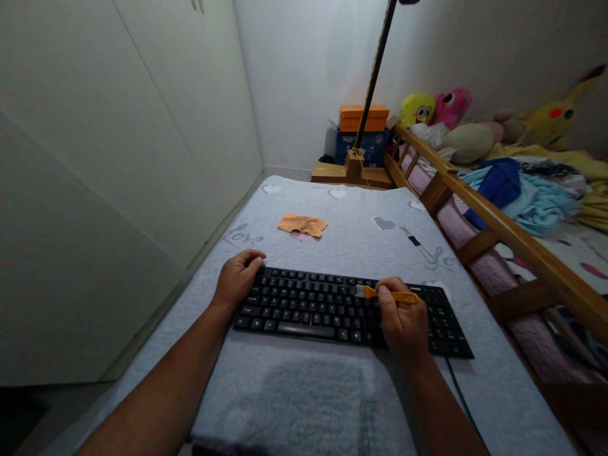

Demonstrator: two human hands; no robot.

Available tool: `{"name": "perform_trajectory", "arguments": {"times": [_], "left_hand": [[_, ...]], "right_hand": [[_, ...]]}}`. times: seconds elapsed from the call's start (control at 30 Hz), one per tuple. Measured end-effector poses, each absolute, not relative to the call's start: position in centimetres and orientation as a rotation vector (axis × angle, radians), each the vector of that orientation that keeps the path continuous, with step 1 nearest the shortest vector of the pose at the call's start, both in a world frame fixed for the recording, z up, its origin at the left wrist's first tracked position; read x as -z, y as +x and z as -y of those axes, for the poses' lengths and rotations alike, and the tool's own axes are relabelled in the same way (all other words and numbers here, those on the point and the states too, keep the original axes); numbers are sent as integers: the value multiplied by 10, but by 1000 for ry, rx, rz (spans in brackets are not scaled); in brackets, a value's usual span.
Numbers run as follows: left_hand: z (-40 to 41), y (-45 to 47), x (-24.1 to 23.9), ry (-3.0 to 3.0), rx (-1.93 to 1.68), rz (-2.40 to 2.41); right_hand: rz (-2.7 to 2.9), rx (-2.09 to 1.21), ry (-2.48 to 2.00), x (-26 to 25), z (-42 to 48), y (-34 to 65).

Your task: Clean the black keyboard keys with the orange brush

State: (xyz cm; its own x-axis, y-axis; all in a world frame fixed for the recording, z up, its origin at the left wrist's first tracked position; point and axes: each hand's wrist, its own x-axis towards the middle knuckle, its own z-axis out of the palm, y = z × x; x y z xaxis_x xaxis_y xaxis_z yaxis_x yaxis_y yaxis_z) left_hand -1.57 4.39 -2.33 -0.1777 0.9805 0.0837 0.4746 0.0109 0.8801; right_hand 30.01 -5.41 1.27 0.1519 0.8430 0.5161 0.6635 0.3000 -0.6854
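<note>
A black keyboard lies flat on the cloth-covered surface in front of me. My left hand grips its upper left corner, thumb and fingers curled in at the edge. Between the closed fingers of my right hand is a small brush with an orange-yellow handle. Its pale bristles point left and meet the keys right of the keyboard's middle. Part of the number keys is hidden behind my right hand.
Beyond the keyboard lie a crumpled orange cloth and a thin wire tool with a black sleeve. A wooden bed rail runs along the right, a white cabinet along the left. The keyboard's cable trails toward me.
</note>
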Motion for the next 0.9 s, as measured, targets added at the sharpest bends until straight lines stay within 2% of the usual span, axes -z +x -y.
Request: {"name": "perform_trajectory", "arguments": {"times": [0.9], "left_hand": [[-45,-16,23,1522,-1103,-1727]], "right_hand": [[1632,-235,-1438,-13,53,302]]}}
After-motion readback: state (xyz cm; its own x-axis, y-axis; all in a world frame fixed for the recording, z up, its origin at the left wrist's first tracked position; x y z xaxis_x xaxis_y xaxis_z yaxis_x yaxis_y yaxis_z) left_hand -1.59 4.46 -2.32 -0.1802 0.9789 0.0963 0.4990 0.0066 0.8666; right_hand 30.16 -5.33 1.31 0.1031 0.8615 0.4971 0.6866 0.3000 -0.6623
